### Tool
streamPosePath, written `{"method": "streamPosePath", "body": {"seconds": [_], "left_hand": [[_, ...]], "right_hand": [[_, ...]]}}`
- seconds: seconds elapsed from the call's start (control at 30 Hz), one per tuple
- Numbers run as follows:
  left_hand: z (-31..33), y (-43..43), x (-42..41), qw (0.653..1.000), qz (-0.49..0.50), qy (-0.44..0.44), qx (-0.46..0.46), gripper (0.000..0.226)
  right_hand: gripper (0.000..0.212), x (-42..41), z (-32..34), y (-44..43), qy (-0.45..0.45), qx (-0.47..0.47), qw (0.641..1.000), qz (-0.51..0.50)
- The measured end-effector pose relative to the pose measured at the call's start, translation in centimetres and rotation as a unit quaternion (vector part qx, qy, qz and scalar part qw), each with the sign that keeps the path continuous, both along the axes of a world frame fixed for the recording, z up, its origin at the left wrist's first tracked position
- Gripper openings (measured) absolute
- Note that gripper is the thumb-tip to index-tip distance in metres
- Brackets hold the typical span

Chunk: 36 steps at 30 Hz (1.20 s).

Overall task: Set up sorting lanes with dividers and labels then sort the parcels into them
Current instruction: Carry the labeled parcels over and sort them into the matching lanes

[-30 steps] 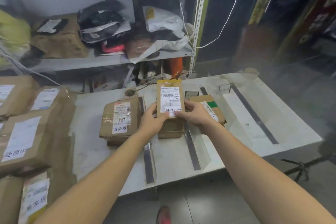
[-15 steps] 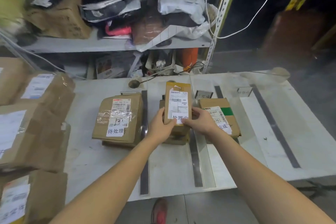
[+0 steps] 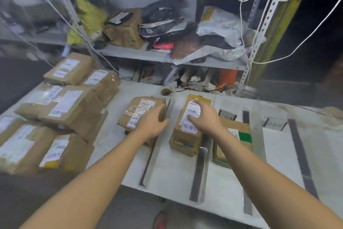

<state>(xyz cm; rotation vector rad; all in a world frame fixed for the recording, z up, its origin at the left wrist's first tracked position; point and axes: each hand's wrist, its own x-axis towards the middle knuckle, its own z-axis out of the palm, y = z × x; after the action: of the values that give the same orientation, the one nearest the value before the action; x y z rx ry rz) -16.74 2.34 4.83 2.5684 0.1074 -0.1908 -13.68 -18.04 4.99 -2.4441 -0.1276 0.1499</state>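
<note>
At far left, unsorted parcels (image 3: 63,110) pile up. Our left hand (image 3: 151,123) spreads wide over the first-lane parcel (image 3: 137,110). Our right hand (image 3: 205,119), loosely open, touches the narrow parcel (image 3: 185,136) stacked in the second lane. Nudged sideways, that stack could topple over the divider strip (image 3: 198,175).

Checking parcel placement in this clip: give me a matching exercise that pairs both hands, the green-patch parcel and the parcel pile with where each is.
1. left hand
2. right hand
3. green-patch parcel
4. parcel pile

A. in the lane right of the narrow parcel
B. on the narrow parcel's label
C. stacked at the left end of the table
D. over the taped parcel in the left lane

Pairs: 1-D, 2-B, 3-A, 4-C
</note>
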Motion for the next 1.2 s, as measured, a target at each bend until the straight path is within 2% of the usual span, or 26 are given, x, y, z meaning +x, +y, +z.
{"method": "streamPosePath", "body": {"seconds": [0.2, 0.37, 0.67, 0.87, 1.07, 1.2], "left_hand": [[4.7, 7.0, -2.4, 0.973, 0.035, -0.056, 0.220, 0.068], [7.0, 13.7, -4.6, 0.946, 0.084, -0.081, 0.304, 0.065], [7.3, 29.1, -7.2, 0.934, 0.128, -0.082, 0.323, 0.064], [6.8, 39.2, -6.5, 0.951, 0.127, -0.071, 0.274, 0.064], [5.3, 44.8, -4.0, 0.965, 0.132, -0.028, 0.224, 0.076], [3.7, 46.6, -1.8, 0.975, 0.118, -0.013, 0.190, 0.073]], "right_hand": [[0.063, 1.1, 3.1, 5.7, -0.075, -0.122, 0.982, 0.125], [0.064, 1.0, 5.0, 12.2, -0.116, -0.151, 0.966, 0.177], [0.066, -0.4, 6.0, 26.6, -0.142, -0.195, 0.950, 0.200], [0.062, -0.7, 5.9, 35.7, -0.122, -0.209, 0.954, 0.175], [0.062, 0.2, 4.2, 41.3, -0.075, -0.179, 0.972, 0.133], [0.065, 2.1, 2.1, 43.9, -0.047, -0.150, 0.980, 0.119]]}}
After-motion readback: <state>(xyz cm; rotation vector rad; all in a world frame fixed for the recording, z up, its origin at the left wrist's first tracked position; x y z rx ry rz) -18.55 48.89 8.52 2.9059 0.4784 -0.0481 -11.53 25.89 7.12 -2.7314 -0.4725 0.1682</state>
